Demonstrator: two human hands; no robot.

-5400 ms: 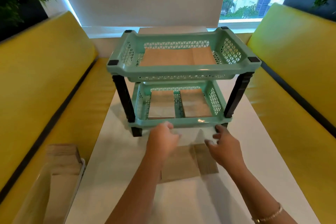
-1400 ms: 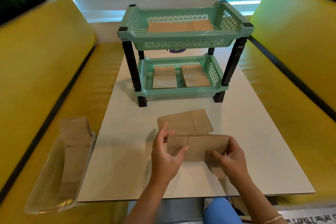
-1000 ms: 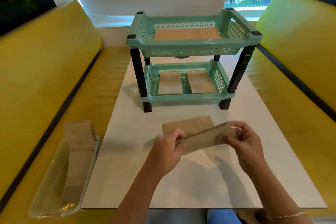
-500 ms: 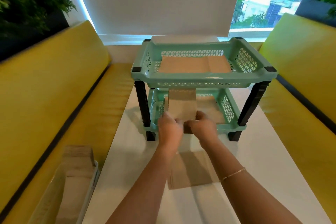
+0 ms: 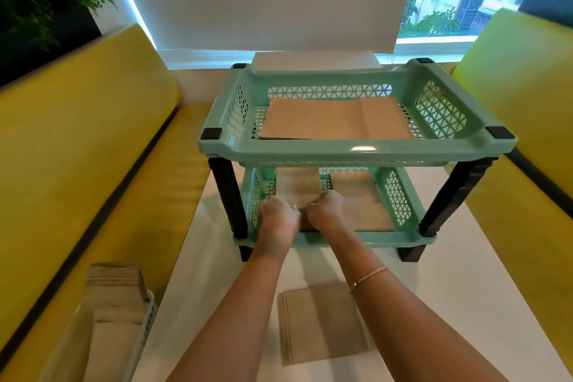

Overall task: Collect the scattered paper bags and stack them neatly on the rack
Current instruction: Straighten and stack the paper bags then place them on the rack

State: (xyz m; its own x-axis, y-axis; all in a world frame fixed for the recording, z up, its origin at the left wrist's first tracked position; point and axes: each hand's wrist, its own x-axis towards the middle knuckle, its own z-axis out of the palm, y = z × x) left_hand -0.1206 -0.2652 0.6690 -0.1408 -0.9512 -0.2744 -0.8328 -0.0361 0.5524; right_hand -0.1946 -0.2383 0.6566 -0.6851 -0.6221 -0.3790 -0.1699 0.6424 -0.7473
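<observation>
The lower tier of the mint-green rack [image 5: 347, 239] is largely sitting hidden under the upper tier's front rim, so only parts of its contents are showing. Both hands are reaching into that lower tier at its left half: the left hand [image 5: 279, 220] and the right hand [image 5: 325, 211] are curling side by side over the near end of a brown paper bag [image 5: 297, 189], gripping it, though the fingertips are tucking out of sight beneath the knuckles. The bag's far end is vanishing under the upper tier. To its right a second stack [image 5: 362, 205] is lying in the same tier, its back edge also covered. A wide bag [image 5: 335, 119] is lying flat in the upper tier. Near the table's front edge, a loose pile of bags [image 5: 319, 326] is lying partly crossed by the right forearm. Off the table's left edge a clear tray of bags [image 5: 114, 298] is being cut off by the frame. Compared with half a second earlier, the held bag is sitting lower and deeper inside the tier, and the hands are closer to its front rim.
</observation>
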